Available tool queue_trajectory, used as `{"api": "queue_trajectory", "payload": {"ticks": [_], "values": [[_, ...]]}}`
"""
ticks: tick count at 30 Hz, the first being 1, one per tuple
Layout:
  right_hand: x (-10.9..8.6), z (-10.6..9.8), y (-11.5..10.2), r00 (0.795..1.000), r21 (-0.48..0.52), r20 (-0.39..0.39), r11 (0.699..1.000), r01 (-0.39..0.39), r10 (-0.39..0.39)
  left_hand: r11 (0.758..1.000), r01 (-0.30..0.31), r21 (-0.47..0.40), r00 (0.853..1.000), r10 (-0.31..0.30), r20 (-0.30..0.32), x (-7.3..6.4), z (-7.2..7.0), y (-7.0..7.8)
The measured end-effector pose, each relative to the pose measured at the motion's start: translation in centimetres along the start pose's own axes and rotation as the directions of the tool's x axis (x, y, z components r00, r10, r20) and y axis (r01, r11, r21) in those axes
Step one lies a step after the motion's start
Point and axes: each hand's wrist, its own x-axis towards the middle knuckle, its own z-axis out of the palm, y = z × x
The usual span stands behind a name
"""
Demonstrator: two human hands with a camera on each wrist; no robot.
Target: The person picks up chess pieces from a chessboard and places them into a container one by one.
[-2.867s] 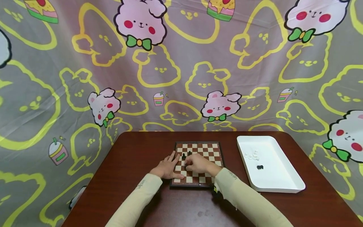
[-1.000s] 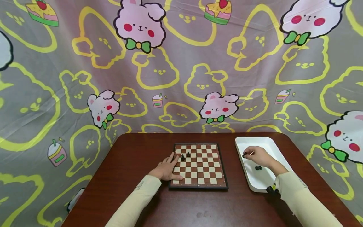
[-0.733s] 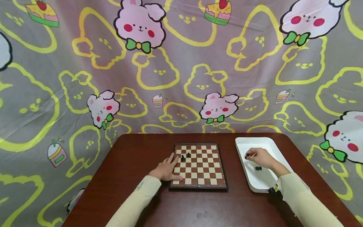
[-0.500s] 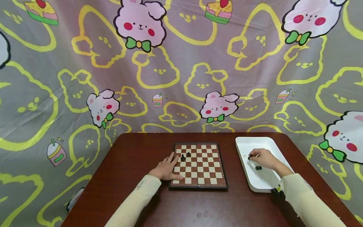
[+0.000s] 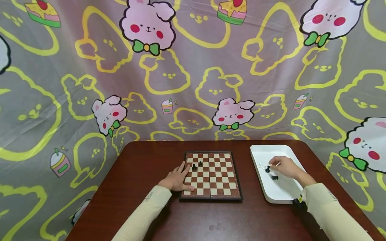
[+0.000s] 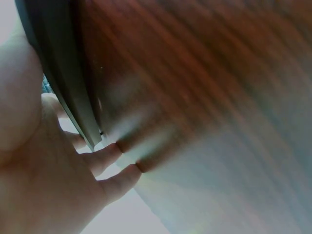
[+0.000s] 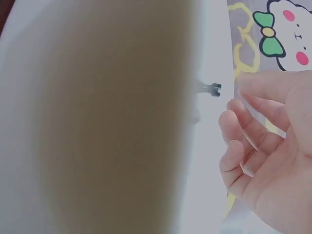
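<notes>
My left hand [image 5: 175,180] lies with spread fingers on the left edge of the chessboard [image 5: 223,174]. In the left wrist view, the fingers [image 6: 109,158] reach past the board's dark rim onto the table. Two black chess pieces stand on the board, a nearer one [image 5: 194,167] and a farther one [image 5: 200,164]. My right hand [image 5: 286,167] hovers over the white tray [image 5: 281,195], fingers loosely bent and nothing visible between them. Just left of its fingertips a black chess piece [image 5: 267,169] stands upright. Another black piece [image 5: 274,177] lies on its side nearer me.
Small white pieces [image 5: 260,165] lie at the tray's left side, partly hidden by the black piece and right hand. The brown table [image 5: 144,160] meets a patterned cloth [image 5: 181,77] behind. A blurred sleeve [image 7: 117,117] covers much of the right wrist view.
My right hand has gone from the board to the tray with a black chess piece, shifted it rightward there, and let it go upright. The left hand has stayed on the board's edge.
</notes>
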Motion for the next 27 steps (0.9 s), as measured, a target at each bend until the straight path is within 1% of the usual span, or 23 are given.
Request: {"api": "queue_trajectory", "payload": {"ticks": [4,11,14,19,25,27], "values": [[0.1,0.1,-0.6,1.000,0.011,0.011,1.000,-0.008,0.008,1.000,0.002,0.000,1.000,-0.002,0.005,0.0,0.1,-0.1],[1.2,0.7,-2.6,0.999,0.001,-0.018,0.999,0.048,-0.048,1.000,-0.006,0.004,1.000,0.006,-0.011,0.0,0.0,-0.1],[2.0,0.9,-3.9,0.998,0.008,-0.023,0.998,0.066,-0.066,1.000,-0.010,0.006,1.000,0.010,-0.012,0.0,-0.1,0.0],[3.2,1.8,-6.3,0.996,0.030,0.005,0.995,0.093,-0.094,1.000,-0.009,0.017,1.000,0.009,-0.007,0.0,-0.1,0.0],[4.7,3.9,-9.6,0.989,0.043,0.053,0.990,0.134,-0.136,1.000,-0.004,0.029,1.000,0.004,0.000,0.0,-0.1,-0.1],[5.2,4.6,-10.8,0.987,0.054,0.074,0.989,0.136,-0.140,1.000,-0.006,0.026,1.000,0.006,-0.001,0.0,0.0,-0.1]]}}
